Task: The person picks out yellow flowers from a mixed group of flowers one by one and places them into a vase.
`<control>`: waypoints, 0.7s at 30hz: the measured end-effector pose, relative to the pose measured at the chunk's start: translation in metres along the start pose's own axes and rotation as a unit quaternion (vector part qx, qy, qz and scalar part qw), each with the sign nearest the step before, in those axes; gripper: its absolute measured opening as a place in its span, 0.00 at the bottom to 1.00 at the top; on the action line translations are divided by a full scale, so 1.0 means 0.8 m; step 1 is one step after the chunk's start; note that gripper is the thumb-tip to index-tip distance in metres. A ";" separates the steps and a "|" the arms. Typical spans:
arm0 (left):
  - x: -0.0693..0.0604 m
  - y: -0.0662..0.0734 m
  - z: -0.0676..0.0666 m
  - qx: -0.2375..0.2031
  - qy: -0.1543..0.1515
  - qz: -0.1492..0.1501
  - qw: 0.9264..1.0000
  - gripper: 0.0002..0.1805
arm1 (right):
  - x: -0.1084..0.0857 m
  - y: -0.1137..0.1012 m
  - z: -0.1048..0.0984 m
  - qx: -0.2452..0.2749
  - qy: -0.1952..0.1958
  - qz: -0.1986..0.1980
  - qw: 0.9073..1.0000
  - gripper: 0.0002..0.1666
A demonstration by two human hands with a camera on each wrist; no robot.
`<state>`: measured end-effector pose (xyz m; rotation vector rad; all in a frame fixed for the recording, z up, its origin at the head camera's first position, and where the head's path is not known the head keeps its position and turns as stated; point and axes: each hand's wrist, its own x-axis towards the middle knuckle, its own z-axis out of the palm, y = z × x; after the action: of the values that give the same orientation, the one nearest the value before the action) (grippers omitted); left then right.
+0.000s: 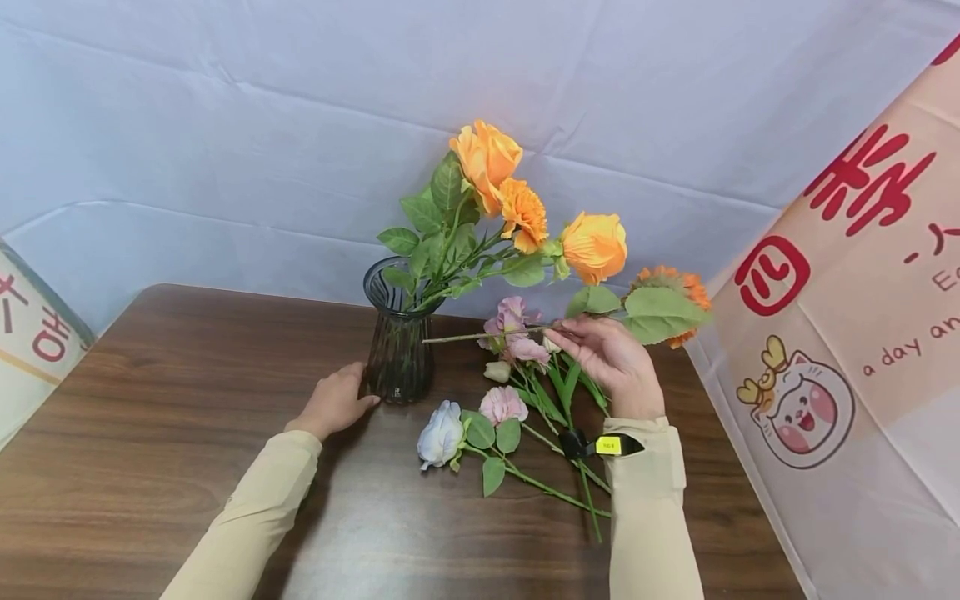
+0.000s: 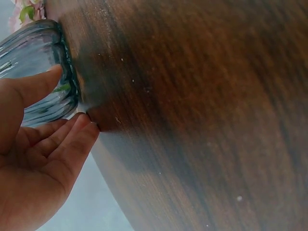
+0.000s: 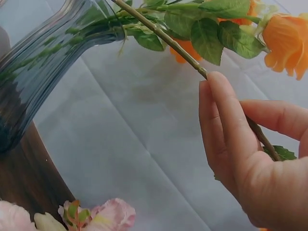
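Note:
A ribbed dark-glass vase (image 1: pixel 401 350) stands upright, holding two orange roses (image 1: pixel 487 158) and an orange carnation (image 1: pixel 523 215) that lean right. At its base, my left hand (image 1: pixel 336 402) grips the glass; the left wrist view shows thumb and fingers on either side of the vase (image 2: pixel 41 62). My right hand (image 1: pixel 611 358) pinches the brown-green stem (image 1: pixel 480 336) of an orange, sunflower-like flower (image 1: pixel 693 292) with broad leaves. Its head points right, and the bare stem end lies in front of the vase, below the rim. In the right wrist view, the stem (image 3: pixel 163 36) passes between thumb and fingers.
Right of the vase lie a pale blue rose (image 1: pixel 441 435), a pink carnation (image 1: pixel 504 405), mauve flowers (image 1: pixel 513 321) and a whitish bud (image 1: pixel 497 372), stems crossing on the wooden table (image 1: pixel 187 400). A pale cloth (image 1: pixel 262 150) hangs behind; a printed banner (image 1: pixel 847 333) stands at right.

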<state>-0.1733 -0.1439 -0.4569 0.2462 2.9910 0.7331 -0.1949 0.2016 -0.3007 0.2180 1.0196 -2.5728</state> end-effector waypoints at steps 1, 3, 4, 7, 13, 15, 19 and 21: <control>0.000 0.000 0.000 0.000 -0.001 0.000 1.000 0.31 | 0.001 0.000 0.002 -0.002 0.001 -0.001 1.000 0.16; 0.000 0.001 0.000 0.000 -0.002 -0.001 1.000 0.31 | 0.002 0.000 0.005 -0.008 -0.001 -0.003 1.000 0.17; 0.000 0.001 -0.001 0.000 -0.002 -0.001 1.000 0.31 | 0.003 0.000 0.006 -0.007 -0.001 -0.003 1.000 0.18; 0.000 0.001 -0.001 0.001 -0.001 0.000 1.000 0.31 | 0.005 0.000 0.009 -0.009 -0.008 -0.007 1.000 0.18; 0.000 0.002 -0.002 0.003 -0.003 -0.001 1.000 0.32 | 0.007 -0.004 0.012 0.004 -0.010 -0.015 1.000 0.11; 0.000 0.002 -0.002 0.003 -0.004 -0.003 1.000 0.32 | 0.006 -0.005 0.014 0.008 -0.010 -0.014 1.000 0.11; 0.000 0.003 -0.002 0.005 -0.005 -0.003 1.000 0.32 | 0.007 -0.007 0.018 0.007 -0.010 -0.014 1.000 0.13; 0.000 0.003 -0.002 0.004 -0.004 -0.002 1.000 0.32 | 0.009 -0.008 0.021 0.003 -0.014 -0.015 1.000 0.10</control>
<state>-0.1730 -0.1426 -0.4544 0.2418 2.9871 0.7179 -0.2042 0.1925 -0.2859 0.1687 1.0121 -2.5982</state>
